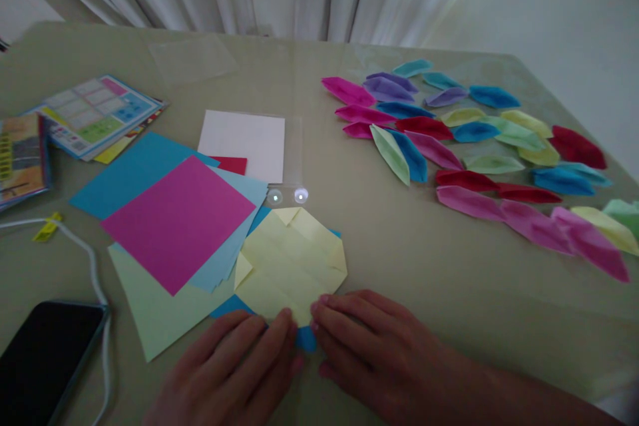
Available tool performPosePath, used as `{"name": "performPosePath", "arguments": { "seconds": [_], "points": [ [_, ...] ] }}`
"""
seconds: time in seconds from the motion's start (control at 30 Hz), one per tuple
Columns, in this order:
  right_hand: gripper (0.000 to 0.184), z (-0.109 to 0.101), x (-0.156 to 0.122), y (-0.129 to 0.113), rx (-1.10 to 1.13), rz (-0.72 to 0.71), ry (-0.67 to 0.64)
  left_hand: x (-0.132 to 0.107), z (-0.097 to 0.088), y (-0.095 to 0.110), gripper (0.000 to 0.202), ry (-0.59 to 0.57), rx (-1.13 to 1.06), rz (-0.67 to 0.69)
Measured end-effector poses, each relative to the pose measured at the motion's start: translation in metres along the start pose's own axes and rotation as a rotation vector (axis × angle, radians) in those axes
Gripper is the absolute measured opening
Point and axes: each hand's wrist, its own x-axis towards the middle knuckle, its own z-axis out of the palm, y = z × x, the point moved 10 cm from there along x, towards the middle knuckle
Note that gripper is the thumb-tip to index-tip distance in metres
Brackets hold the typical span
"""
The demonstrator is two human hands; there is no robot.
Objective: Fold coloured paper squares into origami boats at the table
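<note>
2 hands (234,369) (384,353), yellow paper (292,263), corners (243,270) inward

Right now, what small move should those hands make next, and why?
Probably press the near edge of the yellow paper flat: the left hand and right hand both meet that edge, and small folded flaps show at its far and left sides.

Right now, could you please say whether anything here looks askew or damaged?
Nothing looks spilled or damaged. Slightly askew, though: the magenta paper square lies crookedly over unevenly fanned light blue sheets, with a pale green sheet jutting out beneath, so their edges don't align.
</note>
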Motion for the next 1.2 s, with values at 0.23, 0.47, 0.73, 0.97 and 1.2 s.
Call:
{"name": "performPosePath", "arguments": {
  "seconds": [0.23,0.47,0.73,0.97,1.2],
  "points": [
    [0.016,0.002,0.001,0.009,0.045,0.034,0.011,0.002,-0.013,-0.045,0.008,0.140,-0.085,-0.119],
    [0.013,0.001,0.006,0.009,-0.080,-0.083,0.008,0.002,0.013,-0.068,0.040,-0.050,-0.028,-0.243],
    [0.013,-0.001,0.006,0.011,-0.114,-0.086,0.058,-0.007,0.018,-0.083,0.041,-0.021,-0.081,-0.365],
    [0.012,-0.011,0.004,0.023,0.001,-0.009,0.117,0.000,-0.005,-0.081,0.019,0.097,-0.259,-0.413],
    [0.020,-0.006,-0.007,0.071,0.232,0.394,0.144,-0.011,0.019,-0.077,0.026,0.015,-0.364,-0.576]
  ]
}}
